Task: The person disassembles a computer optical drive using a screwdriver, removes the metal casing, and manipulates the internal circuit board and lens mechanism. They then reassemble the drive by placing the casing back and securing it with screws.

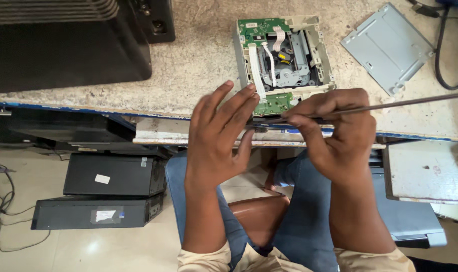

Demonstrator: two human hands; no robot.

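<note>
Opened optical drive (282,55), cover plate (388,46) off beside it on worktop (199,60): right hand (339,133) pinches thin rod (390,105) over drive's near edge, left hand (221,136) spread open alongside; internals still mounted.

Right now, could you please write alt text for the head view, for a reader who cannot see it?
A seated person's right hand pinches a thin dark rod at the edge of a speckled bench, while the left hand is held open beside its tip. Behind the hands lies an opened disc drive with green boards and white ribbon cables; a grey metal cover lies to its right.
</note>
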